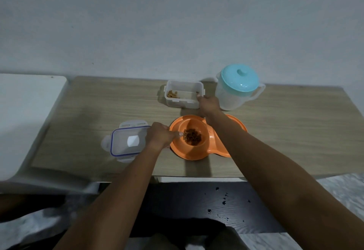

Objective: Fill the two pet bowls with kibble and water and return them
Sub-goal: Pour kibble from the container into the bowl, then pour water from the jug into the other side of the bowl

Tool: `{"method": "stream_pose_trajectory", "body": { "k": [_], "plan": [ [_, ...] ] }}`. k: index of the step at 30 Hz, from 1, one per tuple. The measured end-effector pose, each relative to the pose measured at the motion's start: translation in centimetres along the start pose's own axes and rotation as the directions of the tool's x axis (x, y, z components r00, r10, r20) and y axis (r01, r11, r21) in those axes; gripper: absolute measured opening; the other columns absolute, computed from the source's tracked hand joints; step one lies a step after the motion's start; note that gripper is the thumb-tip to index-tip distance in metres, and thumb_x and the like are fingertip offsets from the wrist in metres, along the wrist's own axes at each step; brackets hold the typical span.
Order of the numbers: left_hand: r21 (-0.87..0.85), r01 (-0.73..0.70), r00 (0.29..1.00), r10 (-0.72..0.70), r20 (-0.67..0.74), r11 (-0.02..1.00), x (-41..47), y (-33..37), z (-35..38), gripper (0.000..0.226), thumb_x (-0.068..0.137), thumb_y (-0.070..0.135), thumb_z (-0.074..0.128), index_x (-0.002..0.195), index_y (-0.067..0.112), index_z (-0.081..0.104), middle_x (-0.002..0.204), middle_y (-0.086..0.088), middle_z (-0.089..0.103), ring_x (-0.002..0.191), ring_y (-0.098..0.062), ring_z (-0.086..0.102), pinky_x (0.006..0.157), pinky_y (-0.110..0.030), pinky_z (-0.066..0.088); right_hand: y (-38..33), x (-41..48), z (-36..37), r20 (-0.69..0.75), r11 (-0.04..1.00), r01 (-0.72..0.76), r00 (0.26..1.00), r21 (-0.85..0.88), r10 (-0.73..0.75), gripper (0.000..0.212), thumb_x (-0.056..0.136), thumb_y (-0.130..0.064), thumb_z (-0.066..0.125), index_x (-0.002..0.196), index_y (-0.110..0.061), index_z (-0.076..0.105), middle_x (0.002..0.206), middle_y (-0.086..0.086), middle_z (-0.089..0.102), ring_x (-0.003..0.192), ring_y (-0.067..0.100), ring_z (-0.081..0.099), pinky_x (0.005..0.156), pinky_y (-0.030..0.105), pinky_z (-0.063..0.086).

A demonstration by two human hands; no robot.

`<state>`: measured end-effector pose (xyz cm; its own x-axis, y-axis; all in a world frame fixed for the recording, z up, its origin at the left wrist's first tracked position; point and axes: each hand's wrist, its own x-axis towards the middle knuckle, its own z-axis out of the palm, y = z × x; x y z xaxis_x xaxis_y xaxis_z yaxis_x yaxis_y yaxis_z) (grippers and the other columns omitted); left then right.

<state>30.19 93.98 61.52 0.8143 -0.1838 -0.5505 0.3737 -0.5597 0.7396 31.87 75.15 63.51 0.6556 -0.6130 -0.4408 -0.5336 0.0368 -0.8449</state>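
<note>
one pale wood-grain bench [98, 102] holds all. one clear plastic jug with teal lid [229, 96] stands by for water. one orange plastic double pet bowl [189, 155] has brown kibble [193, 138] in its left well. the right hand [209, 105] grips one clear rectangular tub [183, 103], likely steadying it. one blue-rimmed lid [126, 141] lies aside. the left hand [159, 136] pinches a small pale scoop [180, 133] over the kibble.

On the wooden table [295, 121] sits an orange double bowl [177, 148], a heap of kibble [192, 137] in its left well. From 9 o'clock the left hand [159, 136] pinches a small pale utensil [180, 134] over the rim. At 12 o'clock the right hand [209, 104] grips the clear tub [177, 103], a few bits inside. A jug [232, 96] stands at 2 o'clock, the tub's lid [128, 141] at 9
</note>
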Motion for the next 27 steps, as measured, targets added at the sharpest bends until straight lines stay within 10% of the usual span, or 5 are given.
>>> {"method": "stream_pose_trajectory", "body": {
  "k": [16, 21, 27],
  "plan": [
    [0.140, 0.119, 0.983, -0.097, -0.156, 0.983, -1.7, 1.2, 2.5, 0.044, 0.076, 0.037, 0.075, 0.105, 0.005, 0.068, 0.100, -0.016, 0.072, 0.091, -0.032, 0.069, 0.084, -0.046, 0.060, 2.8, -6.1, -9.1, -0.208, 0.945, 0.326, 0.923, -0.029, -0.325, 0.026, 0.096, -0.022, 0.063, 0.120, -0.015, 0.071, 0.116, 0.002, 0.072, 0.107, 0.014, 0.063, 0.086, 0.025, 0.044],
    [0.293, 0.132, 0.969, -0.062, -0.237, 0.947, -3.4, 2.3, 3.7, 0.036, 0.088, 0.033, 0.065, 0.111, 0.004, 0.066, 0.111, -0.018, 0.068, 0.099, -0.035, 0.066, 0.075, -0.036, 0.053, 1.0, -5.0, -13.2, -0.405, 0.934, 0.356, 0.849, -0.032, -0.338, 0.029, 0.096, -0.030, 0.062, 0.121, -0.017, 0.065, 0.127, 0.003, 0.062, 0.116, 0.019, 0.060, 0.096, 0.032, 0.049],
    [0.510, 0.068, 0.963, 0.077, -0.258, 0.857, -4.6, 3.0, 5.0, 0.034, 0.099, 0.020, 0.049, 0.129, 0.011, 0.063, 0.124, -0.017, 0.064, 0.113, -0.036, 0.060, 0.079, -0.037, 0.044, -1.5, -1.8, -15.9, -0.270, 0.958, 0.275, 0.919, -0.078, -0.286, 0.061, 0.100, -0.050, 0.051, 0.152, -0.018, 0.041, 0.158, 0.006, 0.036, 0.140, 0.028, 0.046, 0.110, 0.040, 0.042]
  ]
}}
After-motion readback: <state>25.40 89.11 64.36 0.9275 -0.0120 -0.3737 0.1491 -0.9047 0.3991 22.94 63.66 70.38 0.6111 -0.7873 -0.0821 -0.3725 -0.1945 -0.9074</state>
